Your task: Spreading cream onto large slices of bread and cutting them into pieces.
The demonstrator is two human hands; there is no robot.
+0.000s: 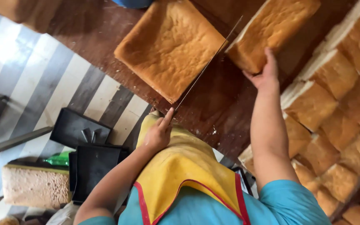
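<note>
We are looking down over our own yellow apron (184, 175) with its red edging and blue shirt (288, 204) at a dark wooden table (221, 108). Our left hand (158, 134) is gripping the handle of a long thin knife (207, 66); the fingers are curling tight around the handle, which is hidden inside the fist, while the forefinger is stretching straight out along the top toward the blade. The blade is running up and away from us through the gap between two slabs of golden-brown bread. The large square slab (169, 46) is lying flat on the table to the left of the blade, its edge just beside the steel. Our right hand (264, 73) is reaching out to the narrower cut slab (271, 29) on the right of the blade, and it is holding the near end of that piece; the thumb is showing on the near side and the fingers are going under or behind the crust, so we cannot tell how far they are spreading. Along the right edge, rows of cut bread blocks (334, 125) are standing stacked close together, touching one another. Down on the striped floor (34, 71) to our left, black baking tins (89, 162) are lying near another pale loaf (34, 185) and a green bottle (57, 159).
</note>
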